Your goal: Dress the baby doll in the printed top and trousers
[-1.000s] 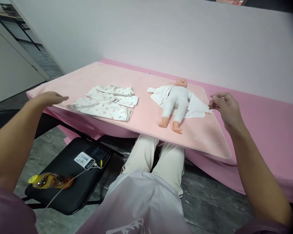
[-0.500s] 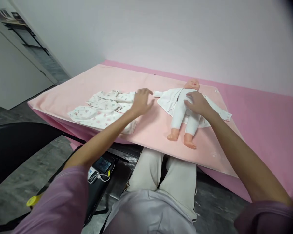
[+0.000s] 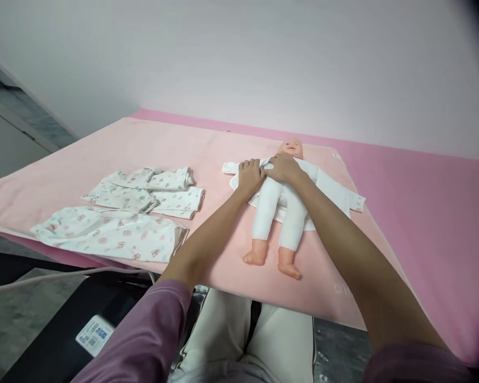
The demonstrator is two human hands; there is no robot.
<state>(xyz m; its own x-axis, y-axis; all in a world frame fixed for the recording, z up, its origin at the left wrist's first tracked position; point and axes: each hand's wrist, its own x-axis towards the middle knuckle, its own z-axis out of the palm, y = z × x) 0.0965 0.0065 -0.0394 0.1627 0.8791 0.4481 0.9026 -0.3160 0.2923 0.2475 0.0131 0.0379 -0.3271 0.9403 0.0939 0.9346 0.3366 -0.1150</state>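
Note:
A baby doll (image 3: 268, 205) with a white cloth body lies face up on a pink blanket (image 3: 223, 266). Under it is a spread white top (image 3: 335, 192), its sleeves reaching out to both sides. My left hand (image 3: 251, 175) rests at the edge of the top by the doll's side, fingers bent together; what lies under them is hidden. My right hand (image 3: 283, 168) is on the doll's chest, its fingers curled near the left hand, and their tips are partly hidden.
Folded patterned baby clothes (image 3: 139, 191) and printed pants (image 3: 112, 232) lie on the blanket at the left. A white wall (image 3: 239, 64) rises behind the table. A black chair (image 3: 56, 324) with a white labelled item (image 3: 95, 335) stands at the lower left.
My left hand has moved right from beside the clothes to the doll's side. Both hands are now close together at its chest. The view has tilted and come nearer.

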